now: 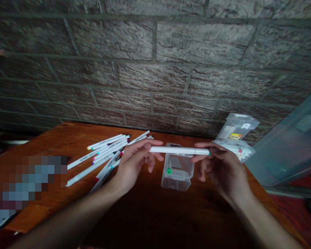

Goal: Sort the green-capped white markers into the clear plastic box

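A white marker (180,150) with a green tip at its right end is held level between both hands. My left hand (134,157) pinches its left end between thumb and fingers. Around the right end, the fingers of my right hand (223,166) are closed near the green tip. Below and behind the marker lies a clear plastic case (180,173) on the table, with a green-ended marker (169,170) in it. To the left of my left hand, several white markers (111,147) with coloured ends lie in a loose pile.
A second clear case (238,133) with a yellow label and markers stands open at the table's right edge. The wooden table (52,138) backs onto a brick wall (150,76). A grey panel (287,145) rises at right. Something at lower left is pixelated.
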{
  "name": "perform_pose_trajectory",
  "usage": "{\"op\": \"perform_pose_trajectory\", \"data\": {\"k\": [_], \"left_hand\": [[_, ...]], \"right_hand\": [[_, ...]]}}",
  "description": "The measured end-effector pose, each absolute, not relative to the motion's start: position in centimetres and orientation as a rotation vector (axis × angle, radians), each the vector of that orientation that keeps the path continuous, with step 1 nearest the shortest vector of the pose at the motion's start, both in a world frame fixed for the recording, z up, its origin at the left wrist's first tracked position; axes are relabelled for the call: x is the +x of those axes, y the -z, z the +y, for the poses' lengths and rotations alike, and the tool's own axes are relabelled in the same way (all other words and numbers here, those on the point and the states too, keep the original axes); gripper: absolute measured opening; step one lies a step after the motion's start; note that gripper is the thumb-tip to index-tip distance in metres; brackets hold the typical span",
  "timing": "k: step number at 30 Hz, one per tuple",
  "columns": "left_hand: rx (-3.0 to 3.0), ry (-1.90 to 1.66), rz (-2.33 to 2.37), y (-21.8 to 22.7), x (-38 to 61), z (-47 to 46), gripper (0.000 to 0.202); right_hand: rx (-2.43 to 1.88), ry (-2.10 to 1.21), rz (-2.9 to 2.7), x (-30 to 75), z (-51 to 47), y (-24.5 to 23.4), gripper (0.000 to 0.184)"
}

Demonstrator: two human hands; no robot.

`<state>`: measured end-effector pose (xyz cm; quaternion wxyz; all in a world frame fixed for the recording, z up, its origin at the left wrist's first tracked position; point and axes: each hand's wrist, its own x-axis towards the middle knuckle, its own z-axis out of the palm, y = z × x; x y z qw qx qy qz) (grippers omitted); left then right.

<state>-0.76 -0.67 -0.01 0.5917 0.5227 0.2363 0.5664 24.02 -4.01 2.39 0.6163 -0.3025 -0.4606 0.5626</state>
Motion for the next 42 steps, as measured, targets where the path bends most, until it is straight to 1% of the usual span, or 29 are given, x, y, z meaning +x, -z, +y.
{"op": "perform_pose_trajectory", "data": {"k": [3,9,15,22,30,34,42], "left_hand": [[1.222,-1.314,0.554,0.0,-0.8,-0.7,0.03],[1.265,-1.342,0.574,0.2,-0.7,-0.6,0.03],[1.35,-1.354,0.614,0.1,-0.5,-0.7,0.031],[1.448,-1.355,0.717,-0.1,-0.4,-0.8,0.029],[1.517,-1.34,0.762,-0.1,-0.4,-0.9,0.023],[1.566,-1.37,0.802,-0.1,-0.4,-0.8,0.02],[1.547,-1.348,0.822,0.0,-0.6,-0.9,0.028]], "right_hand": [[-0.689,-1.295,-1.063,24.0,-4.1,-2.4,0.023],[-0.705,-1.27,-1.087,24.0,-4.0,-2.3,0.018],[-0.755,-1.228,-1.124,23.9,-4.1,-2.1,0.022],[-0.782,-1.156,-1.197,23.9,-4.0,-1.7,0.019],[-0.824,-1.1,-1.229,24.2,-3.8,-0.8,0.022],[-0.838,-1.081,-1.257,24.3,-3.7,-0.6,0.021],[-0.854,-1.09,-1.264,24.1,-3.9,-0.9,0.02]]}}
